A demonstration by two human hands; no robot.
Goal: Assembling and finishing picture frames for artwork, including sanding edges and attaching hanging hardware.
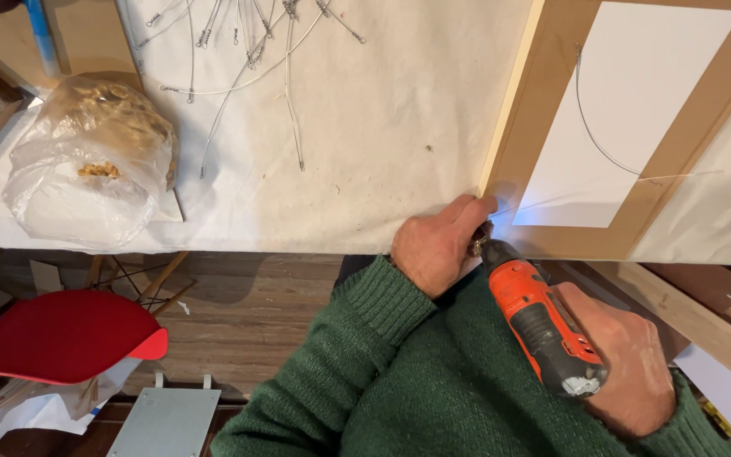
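Observation:
My right hand [632,360] grips an orange and black cordless screwdriver [537,315], its tip pointing at the near left corner of a picture frame's brown back [552,101]. My left hand [437,244] is closed at that corner, fingers pinching something small at the tool's tip; what it is I cannot tell. A thin hanging wire [596,135] curves across the white sheet [636,110] fixed to the frame's back. Both arms wear green knitted sleeves.
The frame lies on a table covered with white cloth [365,127]. Several loose wires [247,59] lie at the far middle. A clear plastic bag of small brass parts [90,161] sits at the left. A red chair [65,334] stands on the floor below.

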